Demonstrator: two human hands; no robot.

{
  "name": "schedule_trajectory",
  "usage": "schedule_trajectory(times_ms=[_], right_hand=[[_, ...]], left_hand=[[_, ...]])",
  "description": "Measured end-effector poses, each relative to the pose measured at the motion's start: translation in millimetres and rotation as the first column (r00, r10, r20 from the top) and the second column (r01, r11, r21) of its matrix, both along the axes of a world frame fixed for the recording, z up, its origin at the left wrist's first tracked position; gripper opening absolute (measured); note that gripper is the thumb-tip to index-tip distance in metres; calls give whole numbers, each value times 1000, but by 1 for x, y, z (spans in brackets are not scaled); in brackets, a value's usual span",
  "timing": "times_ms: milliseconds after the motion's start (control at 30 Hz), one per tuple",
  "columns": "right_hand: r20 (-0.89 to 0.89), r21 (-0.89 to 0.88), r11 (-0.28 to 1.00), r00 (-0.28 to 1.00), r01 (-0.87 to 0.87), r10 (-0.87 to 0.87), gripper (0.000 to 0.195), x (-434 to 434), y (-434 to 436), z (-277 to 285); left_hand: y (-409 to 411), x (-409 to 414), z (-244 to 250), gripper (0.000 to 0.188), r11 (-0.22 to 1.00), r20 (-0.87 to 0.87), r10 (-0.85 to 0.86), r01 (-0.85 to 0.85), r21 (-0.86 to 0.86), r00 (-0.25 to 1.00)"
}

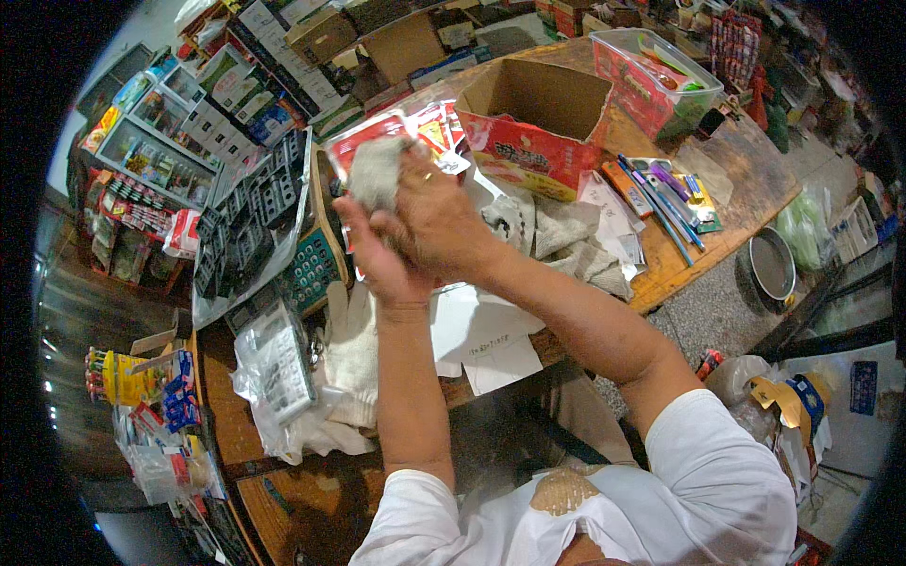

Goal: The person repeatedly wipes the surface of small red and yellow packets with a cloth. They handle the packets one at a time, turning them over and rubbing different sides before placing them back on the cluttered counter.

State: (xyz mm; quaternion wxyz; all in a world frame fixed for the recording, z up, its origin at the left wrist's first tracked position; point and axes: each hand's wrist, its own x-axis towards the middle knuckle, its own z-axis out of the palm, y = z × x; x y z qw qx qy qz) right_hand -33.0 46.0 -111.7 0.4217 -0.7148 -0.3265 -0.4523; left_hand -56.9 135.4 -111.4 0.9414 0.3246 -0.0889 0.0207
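My left hand (pixel 386 265) and my right hand (pixel 442 212) are pressed together over the desk, with a bunched off-white cloth or knitted glove (pixel 377 172) between them. The cloth is blurred, so its exact kind cannot be told. Beneath and beyond the hands lie red printed packets (pixel 435 131). More off-white knitted gloves (pixel 566 237) are heaped to the right of my hands. Another off-white glove (pixel 350 354) lies at the left beside a device wrapped in clear plastic (pixel 279 364).
An open red cardboard box (pixel 534 152) and a clear plastic tub (pixel 655 88) stand on the wooden desk (pixel 754 191). Pens (pixel 655 209) lie near its right edge. A calculator with green keys (pixel 318 265) and a black slotted tray (pixel 251 212) are at left. White papers (pixel 495 339) lie in front.
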Motion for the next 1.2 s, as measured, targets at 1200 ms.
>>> schedule_trajectory(times_ms=[1200], right_hand=[[-278, 941, 328, 370, -79, 887, 43, 41, -63, 5]], left_hand=[[3, -6, 9, 42, 978, 214, 74, -113, 177, 974]])
